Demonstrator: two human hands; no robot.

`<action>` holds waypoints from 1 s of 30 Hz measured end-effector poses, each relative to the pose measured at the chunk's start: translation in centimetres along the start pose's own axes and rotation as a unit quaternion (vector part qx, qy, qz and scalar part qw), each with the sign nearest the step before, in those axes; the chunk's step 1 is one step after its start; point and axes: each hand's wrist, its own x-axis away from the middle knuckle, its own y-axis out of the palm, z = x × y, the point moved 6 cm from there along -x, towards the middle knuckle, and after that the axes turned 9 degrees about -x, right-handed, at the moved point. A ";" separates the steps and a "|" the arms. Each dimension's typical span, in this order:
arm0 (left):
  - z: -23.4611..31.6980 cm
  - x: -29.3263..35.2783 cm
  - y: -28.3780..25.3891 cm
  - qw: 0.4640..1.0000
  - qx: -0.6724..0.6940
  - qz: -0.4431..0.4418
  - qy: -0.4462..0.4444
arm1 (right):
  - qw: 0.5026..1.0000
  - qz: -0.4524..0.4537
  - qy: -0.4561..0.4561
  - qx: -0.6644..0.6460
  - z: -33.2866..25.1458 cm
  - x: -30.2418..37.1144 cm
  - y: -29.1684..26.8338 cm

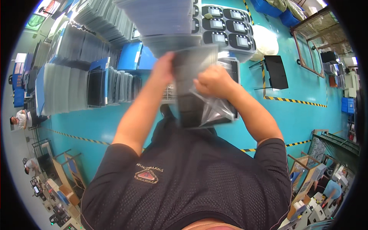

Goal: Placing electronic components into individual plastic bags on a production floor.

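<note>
In front of my body is a dark rectangular sheet [186, 103], blurred by motion and shiny towards its far end. My left hand [165, 69] is closed on its far left edge. Over the sheet's right side, my right hand [216, 81] makes a fist around crumpled clear plastic film [216, 109], which spreads down over the near right part. Whether the sheet is one piece or a thin stack, I cannot tell. Just beyond it rises a tall stack of clear plastic sheets [161, 21].
Upright rows of clear sheets [65, 88] and blue boards [130, 56] stand to the left. Black panels with pale windows [226, 27] lie at the far side. A small black table [275, 72] and a metal frame cart [308, 53] are at right. People sit or stand at the edges.
</note>
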 end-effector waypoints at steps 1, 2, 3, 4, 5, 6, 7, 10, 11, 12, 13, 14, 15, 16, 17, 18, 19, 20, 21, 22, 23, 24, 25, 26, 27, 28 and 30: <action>1.4 -0.1 -6.6 0.989 -0.051 0.137 -0.016 | 0.997 -0.017 0.038 -0.060 -0.7 0.9 -0.8; 2.4 -0.5 -15.4 0.993 0.097 0.060 0.004 | 0.990 -0.033 0.061 -0.126 -1.4 1.3 -2.1; 3.7 1.7 -16.7 0.991 0.080 0.097 0.040 | 0.972 0.029 0.174 -0.159 0.9 4.0 -4.2; 4.9 4.7 -28.1 0.967 0.159 0.187 0.063 | 0.940 0.086 0.241 -0.226 2.4 5.0 -6.2; 4.8 6.4 -30.6 0.960 0.069 0.268 0.032 | 0.897 0.158 0.333 -0.246 4.8 8.0 -7.9; 5.4 9.1 -33.6 0.945 0.070 0.318 0.032 | 0.841 0.230 0.408 -0.272 6.7 10.2 -8.7; 6.2 11.6 -36.4 0.944 0.064 0.323 0.017 | 0.833 0.256 0.431 -0.233 7.6 10.6 -9.3; 8.5 16.9 -42.4 0.939 -0.032 0.336 0.059 | 0.887 0.228 0.396 0.066 8.3 6.3 -5.5; 9.0 17.1 -43.0 0.939 -0.055 0.332 0.066 | 0.912 0.193 0.357 0.064 8.9 5.2 -1.9; 9.3 17.0 -43.7 0.940 -0.053 0.331 0.066 | 0.939 0.157 0.295 0.083 10.0 4.5 1.7; 9.4 17.1 -44.5 0.937 -0.127 0.319 0.060 | 0.951 0.070 0.284 0.099 10.8 3.6 4.9; 9.7 17.7 -45.0 0.928 -0.199 0.309 0.054 | 0.954 0.048 0.255 0.148 10.7 2.9 7.2; 9.8 17.9 -45.8 0.893 -0.264 0.363 0.026 | 0.948 0.014 0.270 0.166 11.1 2.9 8.5; 10.2 18.4 -47.7 0.879 -0.319 0.351 0.037 | 0.945 -0.015 0.277 0.171 11.8 2.9 9.7; 11.2 18.8 -49.5 0.825 -0.436 0.354 0.063 | 0.946 -0.005 0.254 0.200 11.3 2.4 9.9; 11.7 17.4 -48.6 0.789 -0.487 0.369 0.057 | 0.939 -0.006 0.271 0.213 11.7 3.8 9.8; 12.2 17.6 -49.2 0.776 -0.475 0.401 0.101 | 0.938 -0.022 0.274 0.213 11.7 3.9 10.0; 13.3 17.8 -50.4 0.761 -0.464 0.430 0.146 | 0.935 -0.021 0.269 0.230 11.3 3.6 10.1; 14.9 17.3 -51.2 0.765 -0.456 0.433 0.139 | 0.930 -0.028 0.262 0.257 10.9 3.6 10.2; 16.8 16.7 -52.1 0.772 -0.446 0.433 0.132 | 0.922 -0.035 0.256 0.289 10.6 3.6 10.2; 20.4 16.9 -54.1 0.753 -0.487 0.422 0.133 | 0.924 -0.032 0.255 0.282 10.8 3.4 10.6; 24.2 17.4 -56.2 0.733 -0.526 0.411 0.131 | 0.927 -0.031 0.254 0.274 11.0 3.0 11.2; 28.0 18.0 -58.1 0.696 -0.526 0.476 0.115 | 0.930 -0.041 0.257 0.260 11.1 2.2 11.7; 30.8 18.4 -59.3 0.658 -0.524 0.532 0.096 | 0.931 -0.045 0.253 0.260 10.8 2.0 12.0; 32.3 17.6 -59.5 0.676 -0.502 0.535 0.072 | 0.923 -0.068 0.267 0.268 10.6 2.5 12.0; 33.5 17.0 -59.7 0.689 -0.479 0.541 0.049 | 0.917 -0.088 0.277 0.272 10.7 2.6 11.9; 32.5 18.4 -62.5 0.695 -0.502 0.514 0.021 | 0.933 -0.074 0.241 0.259 11.1 1.7 12.7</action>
